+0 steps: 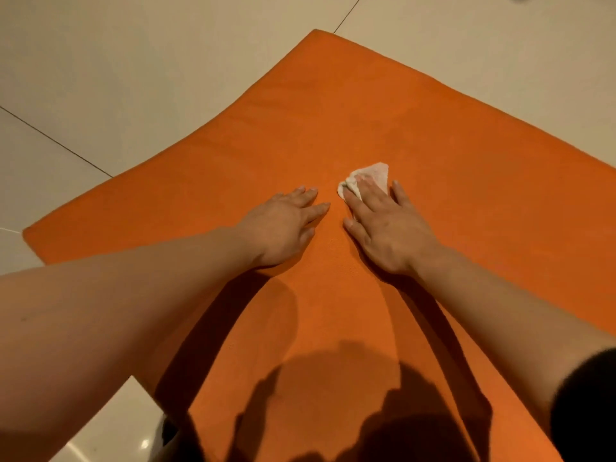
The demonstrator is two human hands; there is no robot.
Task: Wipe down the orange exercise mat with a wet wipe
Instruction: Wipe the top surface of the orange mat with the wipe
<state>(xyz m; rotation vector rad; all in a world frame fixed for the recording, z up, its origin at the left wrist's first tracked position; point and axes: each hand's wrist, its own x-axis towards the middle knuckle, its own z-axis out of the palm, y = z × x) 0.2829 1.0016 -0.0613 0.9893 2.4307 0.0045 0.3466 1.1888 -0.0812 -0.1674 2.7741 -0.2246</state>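
The orange exercise mat (383, 121) is lying flat on the pale tiled floor (100, 61), with one corner pointing away from the person. Both arms are reaching out over it.

The right hand (383, 228) is pressing down on the wet wipe (373, 176) with its fingers straight and a little spread. The wipe is white and scrunched up, and it is sitting on the mat near the middle, partly under the fingertips. Only the far end of it is peeking out.

The left hand (286, 225) is lying flat on the mat just beside the right one. Its fingers are straight and close together, and it is holding nothing. It looks like it is keeping the mat from sliding.

Here is what could go wrong. The wipe is bunched into a small lump, so it is only touching a little patch of mat at a time. Spots could get missed, most of all near the far corner and the edges. The fingers are only pushing on the wipe, not gripping it, so a quick push could make it slip out from under them. Then the bare hand would be rubbing the mat instead. The floor looks smooth and shiny, so if the left hand lifts off, a hard push might make the mat slide or wrinkle. The wipe might also dry out before the whole mat is done.
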